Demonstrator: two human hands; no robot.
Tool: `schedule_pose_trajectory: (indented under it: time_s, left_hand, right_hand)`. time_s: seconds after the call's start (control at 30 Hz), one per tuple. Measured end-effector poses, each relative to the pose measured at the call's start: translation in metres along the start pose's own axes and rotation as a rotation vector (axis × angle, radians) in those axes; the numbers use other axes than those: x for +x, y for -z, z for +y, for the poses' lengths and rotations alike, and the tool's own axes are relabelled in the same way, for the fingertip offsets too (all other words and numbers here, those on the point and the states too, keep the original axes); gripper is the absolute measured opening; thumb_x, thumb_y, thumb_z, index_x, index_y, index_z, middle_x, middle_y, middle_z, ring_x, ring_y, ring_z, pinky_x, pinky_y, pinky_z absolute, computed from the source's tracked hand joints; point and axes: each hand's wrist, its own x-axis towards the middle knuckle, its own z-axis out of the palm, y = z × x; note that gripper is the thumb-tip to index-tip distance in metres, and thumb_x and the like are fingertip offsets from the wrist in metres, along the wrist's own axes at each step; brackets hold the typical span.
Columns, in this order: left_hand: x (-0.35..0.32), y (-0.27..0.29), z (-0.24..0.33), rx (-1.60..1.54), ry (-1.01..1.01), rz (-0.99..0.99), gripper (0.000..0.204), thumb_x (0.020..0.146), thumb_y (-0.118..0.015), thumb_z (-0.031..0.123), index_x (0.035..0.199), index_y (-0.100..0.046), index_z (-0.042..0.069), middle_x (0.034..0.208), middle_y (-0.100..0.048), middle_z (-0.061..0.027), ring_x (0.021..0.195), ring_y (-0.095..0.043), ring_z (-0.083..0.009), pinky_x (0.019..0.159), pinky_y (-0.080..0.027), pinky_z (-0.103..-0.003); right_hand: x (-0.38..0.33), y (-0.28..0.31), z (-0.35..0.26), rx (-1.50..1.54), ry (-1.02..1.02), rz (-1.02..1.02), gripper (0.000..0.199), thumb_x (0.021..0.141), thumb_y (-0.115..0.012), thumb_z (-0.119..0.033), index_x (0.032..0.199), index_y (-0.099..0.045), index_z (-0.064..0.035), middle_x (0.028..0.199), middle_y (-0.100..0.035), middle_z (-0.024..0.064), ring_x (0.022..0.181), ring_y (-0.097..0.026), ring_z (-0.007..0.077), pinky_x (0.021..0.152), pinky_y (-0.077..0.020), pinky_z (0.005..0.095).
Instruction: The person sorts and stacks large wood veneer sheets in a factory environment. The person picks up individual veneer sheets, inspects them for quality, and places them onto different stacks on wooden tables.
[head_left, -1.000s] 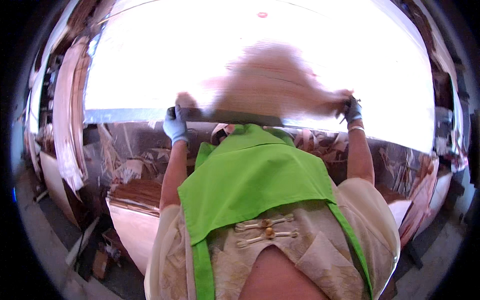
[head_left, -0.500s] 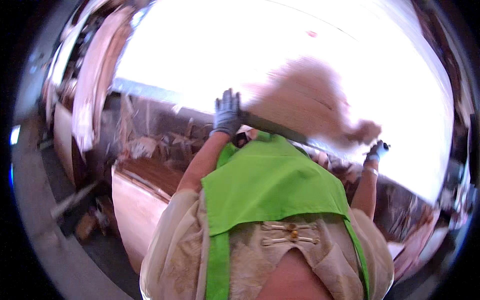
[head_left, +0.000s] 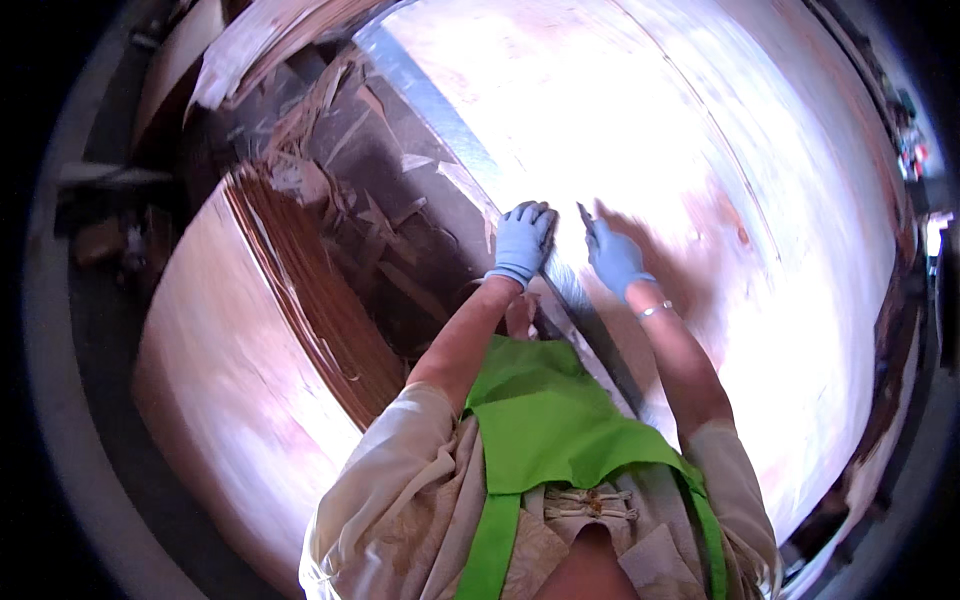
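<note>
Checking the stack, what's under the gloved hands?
Both the left hand and right hand press on a pale thin sheet at a metal edge; beneath it is hidden.

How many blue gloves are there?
2. The left blue rubber glove presses on the near edge of the big pale thin wood sheet. The right blue rubber glove lies flat on the sheet beside it. None seem hidden.

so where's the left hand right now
In the head view, the left hand lies centre frame on the metal edge strip, just left of the right hand.
</note>
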Motion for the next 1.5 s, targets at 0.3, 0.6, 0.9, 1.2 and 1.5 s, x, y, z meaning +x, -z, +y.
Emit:
schedule_pose_trajectory:
  time_s: [0.3,0.6,0.9,1.2,1.5]
  left_hand:
    - [-0.009,-0.019,-0.008,-0.022,0.101,0.096,0.028,0.075,-0.055,0.018,0.100,-0.057,0.009,0.109,-0.053,-0.0098,0.105,-0.049,-0.0280,0.085,-0.038,-0.041]
    - [-0.005,-0.020,-0.011,-0.014,0.190,0.199,0.033,0.075,-0.057,0.020,0.104,-0.053,0.005,0.113,-0.051,-0.0142,0.110,-0.046,-0.0299,0.087,-0.037,-0.043]
    - [0.001,-0.005,-0.010,0.020,0.197,0.118,0.032,0.074,-0.057,0.021,0.104,-0.054,0.010,0.112,-0.052,-0.0090,0.109,-0.047,-0.0259,0.089,-0.034,-0.043]
    - [0.034,-0.016,-0.018,0.027,0.104,-0.082,0.060,0.083,-0.046,0.036,0.133,-0.032,0.006,0.137,-0.034,-0.0149,0.128,-0.030,-0.0295,0.106,-0.016,-0.049]
    - [0.036,-0.017,-0.015,0.241,0.014,-0.139,0.047,0.087,-0.040,0.036,0.133,-0.038,0.026,0.139,-0.033,-0.0101,0.129,-0.029,-0.0295,0.105,-0.018,-0.051]
  right_hand:
    - [0.100,-0.008,-0.043,-0.388,0.440,-0.059,0.016,0.086,-0.038,-0.014,0.095,-0.048,-0.0042,0.073,-0.062,0.0201,0.066,-0.061,0.0380,0.056,-0.0462,0.0485]
    - [0.119,-0.005,-0.058,-0.440,0.435,-0.179,0.020,0.086,-0.039,-0.016,0.094,-0.050,-0.0006,0.076,-0.062,0.0222,0.070,-0.062,0.0394,0.062,-0.0486,0.0472]
    - [0.112,0.002,-0.031,-0.360,0.332,-0.268,0.027,0.089,-0.042,-0.025,0.093,-0.053,-0.0014,0.079,-0.062,0.0231,0.074,-0.062,0.0379,0.066,-0.0481,0.0472]
    - [0.106,0.018,-0.019,-0.395,0.347,-0.338,0.026,0.087,-0.039,-0.019,0.095,-0.057,-0.0019,0.085,-0.064,0.0209,0.077,-0.063,0.0359,0.067,-0.0499,0.0451]
    - [0.008,0.016,0.085,-0.345,0.107,-0.215,0.028,0.090,-0.039,-0.023,0.097,-0.050,0.0023,0.070,-0.063,0.0177,0.064,-0.062,0.0335,0.055,-0.0475,0.0452]
